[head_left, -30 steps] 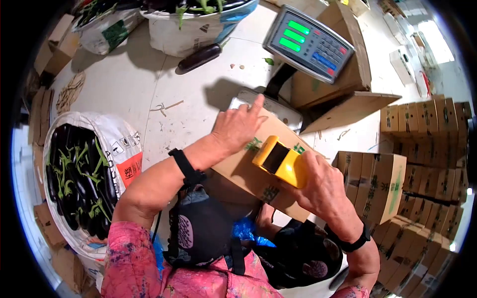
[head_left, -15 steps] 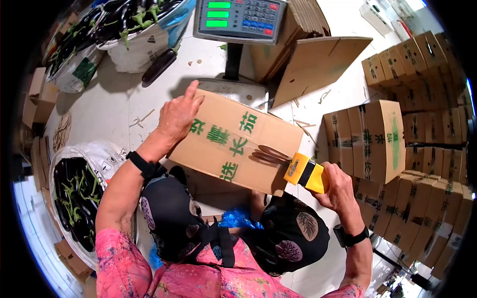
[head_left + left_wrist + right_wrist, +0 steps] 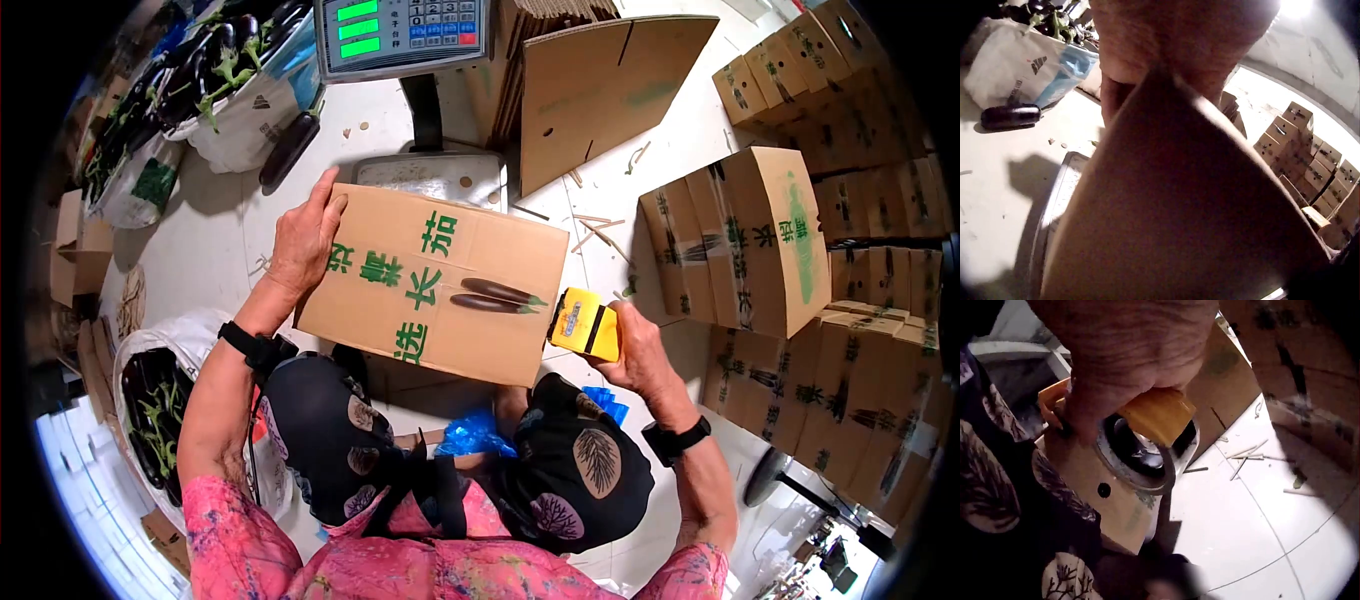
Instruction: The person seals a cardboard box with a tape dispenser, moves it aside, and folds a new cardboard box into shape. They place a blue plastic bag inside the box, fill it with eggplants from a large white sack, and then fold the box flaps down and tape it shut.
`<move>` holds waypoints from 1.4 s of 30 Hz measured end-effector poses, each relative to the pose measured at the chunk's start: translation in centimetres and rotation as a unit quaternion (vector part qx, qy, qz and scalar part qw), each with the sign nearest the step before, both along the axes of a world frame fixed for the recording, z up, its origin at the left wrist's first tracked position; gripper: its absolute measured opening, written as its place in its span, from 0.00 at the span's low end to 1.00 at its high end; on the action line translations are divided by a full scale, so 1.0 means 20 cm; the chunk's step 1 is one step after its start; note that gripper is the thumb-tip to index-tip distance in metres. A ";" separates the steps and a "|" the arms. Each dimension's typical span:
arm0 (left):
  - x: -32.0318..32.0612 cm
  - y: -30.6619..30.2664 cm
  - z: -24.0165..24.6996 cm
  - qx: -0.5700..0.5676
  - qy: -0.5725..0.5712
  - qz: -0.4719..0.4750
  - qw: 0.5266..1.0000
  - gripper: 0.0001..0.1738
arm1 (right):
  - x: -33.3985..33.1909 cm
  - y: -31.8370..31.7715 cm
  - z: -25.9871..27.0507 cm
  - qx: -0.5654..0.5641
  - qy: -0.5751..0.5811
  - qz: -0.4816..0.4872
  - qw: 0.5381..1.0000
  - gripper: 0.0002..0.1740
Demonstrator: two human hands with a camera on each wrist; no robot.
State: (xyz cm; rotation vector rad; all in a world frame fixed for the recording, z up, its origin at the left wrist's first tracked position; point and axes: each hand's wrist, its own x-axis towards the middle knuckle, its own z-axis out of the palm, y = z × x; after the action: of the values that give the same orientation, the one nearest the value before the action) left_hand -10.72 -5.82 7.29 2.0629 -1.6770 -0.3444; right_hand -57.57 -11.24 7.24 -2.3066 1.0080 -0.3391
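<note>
"Where was the carton [image 3: 430, 285]?"

"In front of the knees, on the near side of the scale platform [image 3: 440, 178]. The left hand [image 3: 303, 240] gripped its far left corner; some fingers were hidden, so I couldn't tell quite how they lay."

"And the right hand [image 3: 640, 355]?"

"Wrapped round the yellow tape dispenser [image 3: 585, 325], just beside the carton's right edge. The tape roll [image 3: 1124, 476] showed under that hand."

"What mattered most there, in your view?"

"A steady corner grip, so the box didn't twist against the pull. The dispenser needed to stay square to the edge, with even tension, and the tape pressed snug round the bend. A tilted dispenser risked a skewed or wrinkled strip."

"Was any tape stuck down?"

"I couldn't tell. Fingertips were best kept clear of the cutting end."
</note>
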 end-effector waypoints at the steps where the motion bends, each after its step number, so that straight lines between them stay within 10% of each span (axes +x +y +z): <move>1: -0.01 -0.02 0.01 -0.020 -0.025 -0.022 0.999 0.26 | 0.01 0.02 -0.06 0.008 -0.016 -0.011 1.000 0.31; 8: -0.12 -0.08 0.01 -0.057 -0.351 -0.180 0.917 0.34 | 0.10 0.18 -0.40 0.089 -0.140 -0.086 0.982 0.33; 12: -0.61 -0.10 0.02 -0.051 -0.126 -0.235 0.962 0.47 | 0.10 0.17 -0.41 0.085 -0.145 -0.066 0.984 0.35; 18: -1.01 -0.09 0.07 -0.035 -0.139 -0.165 0.976 0.47 | 0.11 0.14 -0.44 0.074 -0.162 -0.050 0.983 0.37; 42: -1.08 -0.10 0.10 -0.005 -0.138 -0.194 0.971 0.41 | -0.46 0.18 -0.82 -0.017 -0.009 -0.051 0.998 0.28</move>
State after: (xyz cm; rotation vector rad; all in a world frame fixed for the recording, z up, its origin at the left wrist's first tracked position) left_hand -32.33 -7.73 9.21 1.8309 -2.2500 -0.1745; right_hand -66.71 -7.58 -9.06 -2.2826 1.1218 -0.4221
